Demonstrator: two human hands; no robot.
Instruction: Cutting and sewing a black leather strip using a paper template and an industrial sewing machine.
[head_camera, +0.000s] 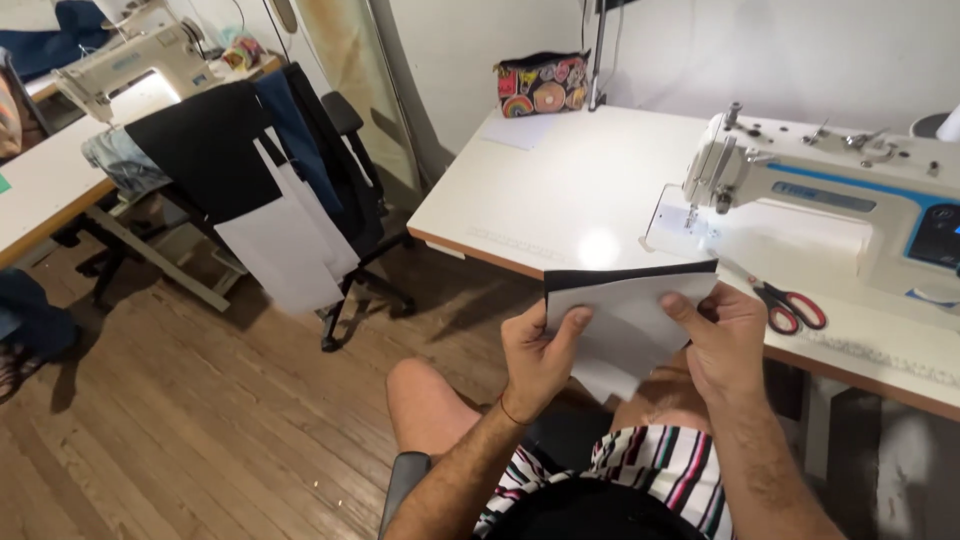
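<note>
A flat white fabric piece edged in black (628, 310), red-handled steel scissors (790, 306), a white-and-blue sewing machine (830, 195), a multicoloured patterned zip pouch (541, 84), and striped shorts in white, black, red and green (660, 470) above brown wooden floorboards (200, 420).

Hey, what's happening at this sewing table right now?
A seated person holds a stacked black and white fabric piece up in both hands, left hand and right hand pinching its lower edges. It is in front of the white table, where a sewing machine and red-handled scissors sit untouched.
</note>
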